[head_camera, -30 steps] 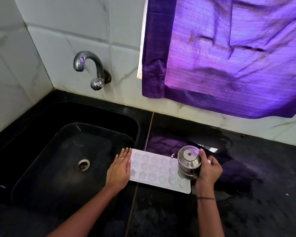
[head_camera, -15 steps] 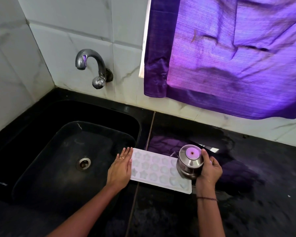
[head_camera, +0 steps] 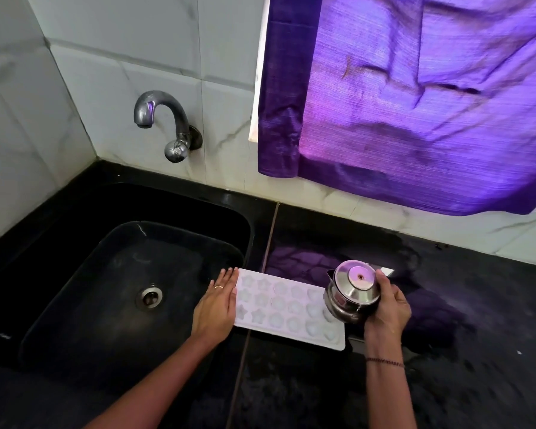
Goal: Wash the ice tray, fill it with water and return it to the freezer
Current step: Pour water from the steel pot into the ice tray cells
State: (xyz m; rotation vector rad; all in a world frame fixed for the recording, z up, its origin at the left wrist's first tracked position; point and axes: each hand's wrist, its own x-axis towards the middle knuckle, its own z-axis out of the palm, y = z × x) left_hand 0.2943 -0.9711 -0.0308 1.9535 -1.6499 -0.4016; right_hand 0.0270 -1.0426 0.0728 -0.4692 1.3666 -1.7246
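A white ice tray (head_camera: 287, 308) with star and round moulds lies flat on the black counter (head_camera: 477, 305), just right of the sink. My left hand (head_camera: 217, 305) rests flat with straight fingers against the tray's left end. My right hand (head_camera: 389, 305) grips a small lidded steel kettle (head_camera: 351, 292), which is held tilted over the tray's right end with its spout toward the moulds. No stream of water can be made out.
A black sink (head_camera: 121, 274) with a metal drain (head_camera: 150, 297) fills the left side. A chrome tap (head_camera: 164, 122) juts from the tiled wall above it, shut off. A purple curtain (head_camera: 415, 97) hangs over the counter's back edge.
The kettle has shifted slightly to the right and up over the tray's right end. My left hand stays at the tray's left end.
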